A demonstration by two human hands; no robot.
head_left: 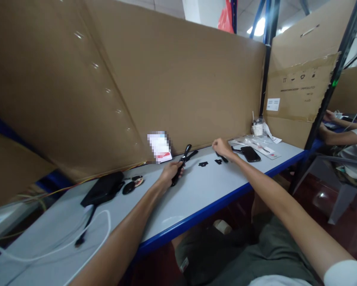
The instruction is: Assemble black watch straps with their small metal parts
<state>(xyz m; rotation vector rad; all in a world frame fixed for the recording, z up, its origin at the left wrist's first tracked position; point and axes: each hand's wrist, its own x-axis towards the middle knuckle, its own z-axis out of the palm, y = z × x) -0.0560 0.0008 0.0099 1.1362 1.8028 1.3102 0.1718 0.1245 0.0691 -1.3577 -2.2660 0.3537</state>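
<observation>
My left hand [170, 174] is wrapped round a long black device [182, 161] with slim arms sticking out at its upper end; its exact kind does not show. Further right, my right hand [222, 147] is closed just above the table, and whatever its fingers may hold is hidden. A slim black part [224, 158] lies right below that hand. Between the two hands lie two small flat black pieces, one [203, 164] nearer the left and another [218, 161] nearer the right.
A lit phone [160, 147] leans on the cardboard wall [178, 79]. Left are a black box [103, 188], small dark items [129, 187] and a white cable [109, 222]. A dark phone [250, 154], plastic packaging [255, 145] and a cup [257, 128] lie right. Another person's arm [339, 137] shows beyond.
</observation>
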